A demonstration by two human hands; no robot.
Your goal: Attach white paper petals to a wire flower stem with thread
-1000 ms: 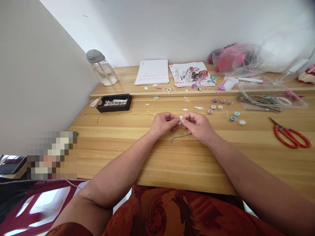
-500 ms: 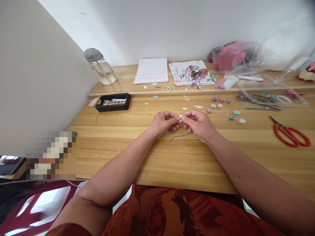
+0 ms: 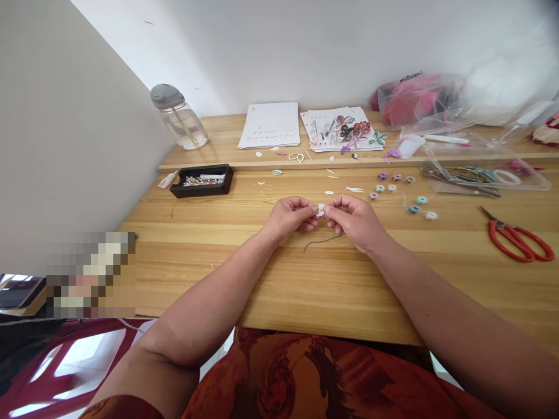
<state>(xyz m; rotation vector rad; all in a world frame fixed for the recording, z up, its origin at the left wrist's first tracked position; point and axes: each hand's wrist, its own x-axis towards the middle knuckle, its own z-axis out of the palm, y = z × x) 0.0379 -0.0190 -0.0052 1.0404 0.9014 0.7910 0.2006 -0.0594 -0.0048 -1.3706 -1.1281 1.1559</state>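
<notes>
A small white piece, perhaps paper (image 3: 321, 210), is pinched between the fingertips of my two hands just above the wooden table. My left hand (image 3: 293, 219) is closed on its left side, thumb and forefinger together. From the right, my right hand (image 3: 350, 221) grips the same piece in a similar pinch. The fingers cover much of its outline. A dark thread or wire (image 3: 322, 240) lies below the hands, its right end hidden by my right hand. Just beyond the fingers lies a white leaf-shaped cutout (image 3: 329, 192).
Several thread bobbins (image 3: 414, 209) and red-handled scissors (image 3: 519, 237) lie to the right. A black tray (image 3: 201, 190) of beads and a water bottle (image 3: 181, 125) stand at left. On the raised shelf are paper sheets (image 3: 269, 123), wire flowers (image 3: 357, 138) and a clear plastic box (image 3: 519, 180).
Both hands stay in nearly the same place. The white piece has turned slightly between the fingertips and shows a little more. The whole view has shifted very slightly.
</notes>
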